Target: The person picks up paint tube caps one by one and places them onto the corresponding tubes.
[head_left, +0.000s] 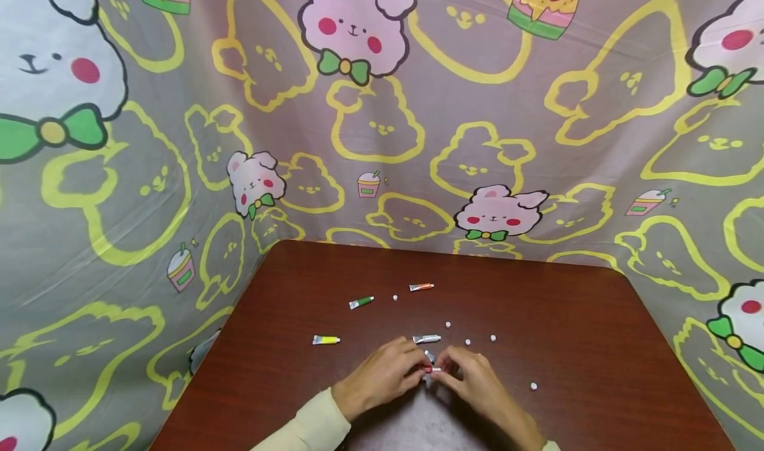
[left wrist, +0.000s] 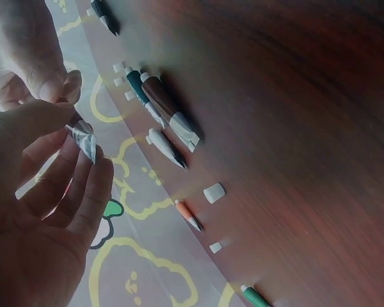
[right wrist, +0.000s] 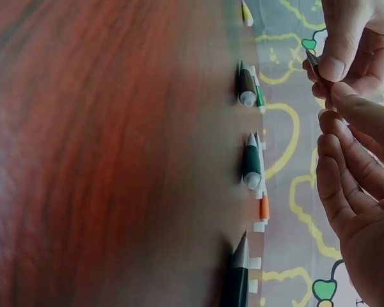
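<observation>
Both hands meeting over near bench (head_left: 537,292) edge: left hand (head_left: 382,375) pinching small paint tube (head_left: 431,369) by its body, right hand (head_left: 474,378) fingertips nipping its tip. Risks: squeezing too hard, paint spurting; cap dropping among loose white caps (head_left: 467,341), rolling off.

Head view was evenly lit, soft glare on the table (head_left: 597,345) near the hands, backdrop (head_left: 537,139) bowed at the edges; wrist views were dimmer, close fingers blurred, table grain smeared
</observation>
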### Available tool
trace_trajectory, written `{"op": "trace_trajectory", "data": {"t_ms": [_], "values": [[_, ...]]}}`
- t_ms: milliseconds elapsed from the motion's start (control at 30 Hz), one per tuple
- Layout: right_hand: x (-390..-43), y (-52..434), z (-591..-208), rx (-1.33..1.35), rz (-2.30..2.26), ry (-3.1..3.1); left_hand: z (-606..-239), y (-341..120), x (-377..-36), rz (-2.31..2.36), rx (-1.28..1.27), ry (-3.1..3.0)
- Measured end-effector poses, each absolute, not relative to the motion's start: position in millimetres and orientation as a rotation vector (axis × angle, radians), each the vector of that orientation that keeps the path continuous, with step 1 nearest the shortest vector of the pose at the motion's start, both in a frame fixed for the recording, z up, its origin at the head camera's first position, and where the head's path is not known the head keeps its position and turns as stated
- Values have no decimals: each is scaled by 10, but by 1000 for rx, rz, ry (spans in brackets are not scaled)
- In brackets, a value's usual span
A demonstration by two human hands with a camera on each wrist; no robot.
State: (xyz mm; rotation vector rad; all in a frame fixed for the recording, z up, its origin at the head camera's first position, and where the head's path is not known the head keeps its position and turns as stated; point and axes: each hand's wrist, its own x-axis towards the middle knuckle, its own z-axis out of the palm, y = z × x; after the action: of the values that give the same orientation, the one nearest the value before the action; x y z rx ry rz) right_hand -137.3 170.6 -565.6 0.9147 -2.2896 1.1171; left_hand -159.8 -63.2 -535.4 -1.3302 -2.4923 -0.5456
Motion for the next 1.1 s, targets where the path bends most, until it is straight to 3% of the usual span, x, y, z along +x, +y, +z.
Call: {"op": "trace_trajectory", "data": {"t_ms": [1100], "values": [[-1298, 1689, -5666, 753, 1138, -2407, -5304, -654, -1569, -514, -1305, -2468]]}}
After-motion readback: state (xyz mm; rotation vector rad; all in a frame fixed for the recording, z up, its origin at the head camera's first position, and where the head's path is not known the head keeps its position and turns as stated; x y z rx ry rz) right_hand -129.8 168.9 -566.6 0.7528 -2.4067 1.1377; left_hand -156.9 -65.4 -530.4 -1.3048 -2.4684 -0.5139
